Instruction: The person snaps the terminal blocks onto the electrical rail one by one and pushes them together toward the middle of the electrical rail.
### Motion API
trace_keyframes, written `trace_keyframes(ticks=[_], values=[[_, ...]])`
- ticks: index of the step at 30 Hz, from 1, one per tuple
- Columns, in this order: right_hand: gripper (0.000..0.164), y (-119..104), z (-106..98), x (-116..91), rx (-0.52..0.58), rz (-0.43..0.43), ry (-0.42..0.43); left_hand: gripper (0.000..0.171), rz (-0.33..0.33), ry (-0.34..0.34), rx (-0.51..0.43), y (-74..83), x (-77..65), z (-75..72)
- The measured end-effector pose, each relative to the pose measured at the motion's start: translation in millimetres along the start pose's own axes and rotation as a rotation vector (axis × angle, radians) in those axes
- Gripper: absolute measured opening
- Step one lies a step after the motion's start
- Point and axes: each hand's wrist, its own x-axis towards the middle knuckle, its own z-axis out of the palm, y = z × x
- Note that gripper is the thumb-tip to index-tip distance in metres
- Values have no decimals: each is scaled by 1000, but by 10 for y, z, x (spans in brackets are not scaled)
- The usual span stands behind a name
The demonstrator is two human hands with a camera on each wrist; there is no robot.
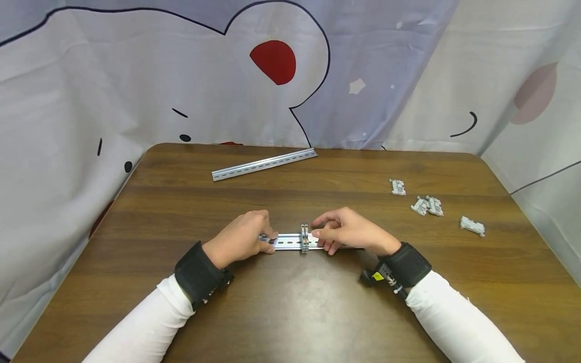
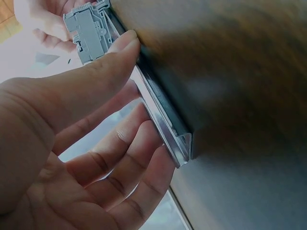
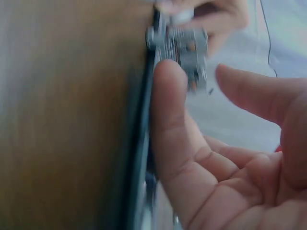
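Observation:
A slotted metal DIN rail [image 1: 288, 242] lies across the table in front of me. Grey terminal blocks [image 1: 304, 238] stand upright on it, side by side, near its middle. With thumb and fingers my left hand [image 1: 242, 238] grips the rail's left part. My right hand [image 1: 349, 232] hovers over the right part, beside the blocks. In the right wrist view, its thumb and fingers are apart, with a fingertip close to the blocks [image 3: 189, 55]; contact cannot be told. The left wrist view shows a block's flat side [image 2: 90, 36] beyond the left thumb.
A second DIN rail [image 1: 265, 164] lies slanted near the table's back edge. Loose terminal blocks lie to the right: one at the back [image 1: 398, 187], an adjoining pair [image 1: 427, 205], and another [image 1: 472, 226] farther right. A printed curtain [image 1: 181, 65] hangs behind the table.

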Motion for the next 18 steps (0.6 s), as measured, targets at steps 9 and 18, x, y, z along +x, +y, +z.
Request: trace_keyframes(ticks=[9, 18], values=[[44, 132, -591, -169, -579, 53, 326, 30, 4, 4, -8, 5, 15, 28], [78, 247, -1063, -366, -881, 299, 288, 31, -5, -6, -11, 5, 14, -3]])
